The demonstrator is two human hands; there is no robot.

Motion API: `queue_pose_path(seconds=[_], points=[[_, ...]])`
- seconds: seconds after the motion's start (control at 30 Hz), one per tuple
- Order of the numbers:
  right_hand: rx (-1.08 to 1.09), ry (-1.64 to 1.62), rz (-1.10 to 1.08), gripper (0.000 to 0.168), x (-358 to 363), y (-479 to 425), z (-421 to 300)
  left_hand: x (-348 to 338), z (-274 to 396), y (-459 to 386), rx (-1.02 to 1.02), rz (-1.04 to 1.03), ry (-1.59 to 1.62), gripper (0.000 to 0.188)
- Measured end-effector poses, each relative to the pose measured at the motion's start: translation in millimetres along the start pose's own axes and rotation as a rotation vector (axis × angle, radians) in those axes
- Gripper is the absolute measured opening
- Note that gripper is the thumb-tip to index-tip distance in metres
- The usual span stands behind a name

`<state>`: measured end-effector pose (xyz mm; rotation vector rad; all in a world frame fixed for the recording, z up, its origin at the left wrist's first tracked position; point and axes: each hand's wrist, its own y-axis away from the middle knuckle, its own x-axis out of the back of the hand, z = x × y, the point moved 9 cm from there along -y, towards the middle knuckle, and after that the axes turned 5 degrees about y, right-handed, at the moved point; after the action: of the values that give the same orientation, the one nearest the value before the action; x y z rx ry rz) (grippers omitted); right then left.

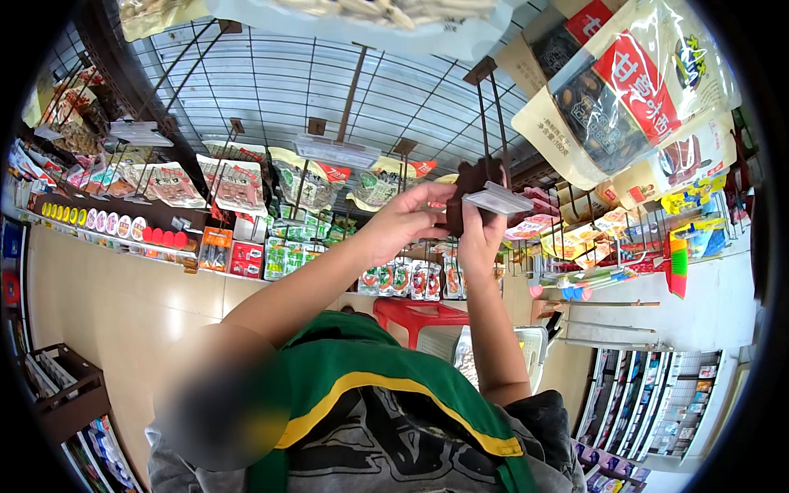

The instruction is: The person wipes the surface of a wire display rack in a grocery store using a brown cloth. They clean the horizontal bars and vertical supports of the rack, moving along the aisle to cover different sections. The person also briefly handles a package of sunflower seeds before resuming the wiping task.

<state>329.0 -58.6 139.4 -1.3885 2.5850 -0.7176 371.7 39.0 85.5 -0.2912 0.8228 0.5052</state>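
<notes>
At a double-wire display hook (493,117), a dark brown item with jagged edges (473,175) hangs in front of me; I cannot tell what it is. My right hand (482,237) grips its lower part from below, thumb up beside the clear plastic price-tag holder (498,198) at the hook's front. On the item's left side is my left hand (404,219), fingers bent towards its edge. A small red-and-white bit shows by those fingers. The fingertips are partly hidden, so whether they grip the item is unclear.
Behind stands a wire grid panel (277,80) with hanging snack bags (308,179). Large seed packets (616,105) jut out at upper right. Below are a red plastic stool (419,311) and a pale plastic basket (437,342). Small cans and jars (123,227) line a left shelf.
</notes>
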Motion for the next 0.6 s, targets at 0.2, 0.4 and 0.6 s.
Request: queue_pose_path(seconds=[0.2,0.4,0.6], points=[[-0.213,-0.155,-0.059,0.047,-52.7,6.2,43.3,45.0,5.5,14.4,0.034,0.164,-0.245,0.057],[0.117,0.096,-0.062,0.039,-118.5,-90.0,-12.4,49.9,102.3,-3.8,-0.292,0.096,-0.107,0.062],[0.155,0.396,-0.221,0.043,-171.3,-118.0,-39.6,70.5,134.5,-21.3,-0.275,0.086,0.055,0.065]])
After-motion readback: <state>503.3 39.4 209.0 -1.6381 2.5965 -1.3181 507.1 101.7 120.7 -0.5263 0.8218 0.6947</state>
